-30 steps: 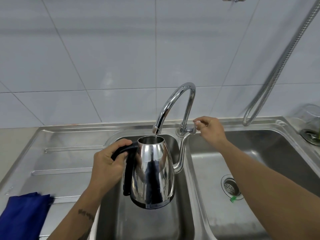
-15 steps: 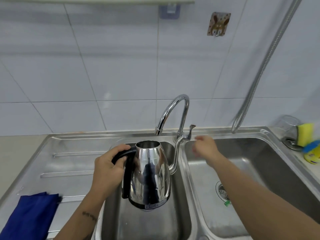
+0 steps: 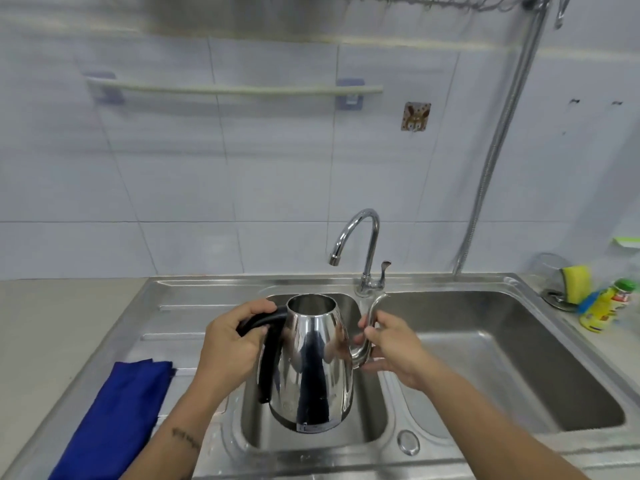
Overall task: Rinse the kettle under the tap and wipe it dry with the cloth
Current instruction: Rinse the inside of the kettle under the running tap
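A shiny steel kettle (image 3: 313, 368) with a black handle and no lid hangs upright over the small middle sink basin (image 3: 367, 434). My left hand (image 3: 230, 344) grips the black handle at its top. My right hand (image 3: 391, 348) holds the thin curved spout on the kettle's right side. The chrome tap (image 3: 360, 237) stands behind, its outlet above and just right of the kettle's mouth; no water is running. A folded blue cloth (image 3: 117, 420) lies on the draining board to the left.
The large right basin (image 3: 512, 358) lies beside the small one. A yellow sponge (image 3: 576, 282) and a yellow bottle (image 3: 604, 306) sit at the far right corner. A metal hose (image 3: 498, 140) runs up the tiled wall. A towel rail (image 3: 235, 90) is mounted above.
My right hand left the tap lever and came down onto the kettle's spout. The kettle has moved lower, away from the tap outlet. My head tilted up, showing more wall.
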Demonstrator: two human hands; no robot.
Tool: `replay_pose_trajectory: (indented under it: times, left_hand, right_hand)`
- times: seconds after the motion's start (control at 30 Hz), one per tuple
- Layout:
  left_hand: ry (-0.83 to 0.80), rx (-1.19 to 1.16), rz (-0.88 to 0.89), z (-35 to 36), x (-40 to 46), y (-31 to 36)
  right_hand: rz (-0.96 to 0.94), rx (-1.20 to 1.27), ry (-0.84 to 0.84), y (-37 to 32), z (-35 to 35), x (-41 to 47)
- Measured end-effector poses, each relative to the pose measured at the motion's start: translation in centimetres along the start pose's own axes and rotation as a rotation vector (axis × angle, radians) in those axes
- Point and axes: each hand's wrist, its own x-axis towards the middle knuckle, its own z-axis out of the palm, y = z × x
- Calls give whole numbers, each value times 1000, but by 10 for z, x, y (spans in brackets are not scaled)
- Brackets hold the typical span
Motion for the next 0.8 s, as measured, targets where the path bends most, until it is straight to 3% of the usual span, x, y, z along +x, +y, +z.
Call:
replay_pose_trajectory:
  times: [0.27, 0.53, 0.8]
  left_hand:
    - [31, -17, 37, -53, -51, 33]
    - [19, 43, 63, -122, -86, 42]
    - [74, 46, 95, -240, -82, 19]
  right_hand:
    - [-188, 13, 42, -1, 40, -44]
    - [-198, 72, 45, 1, 105, -99]
    - [-261, 104, 70, -20, 221, -111]
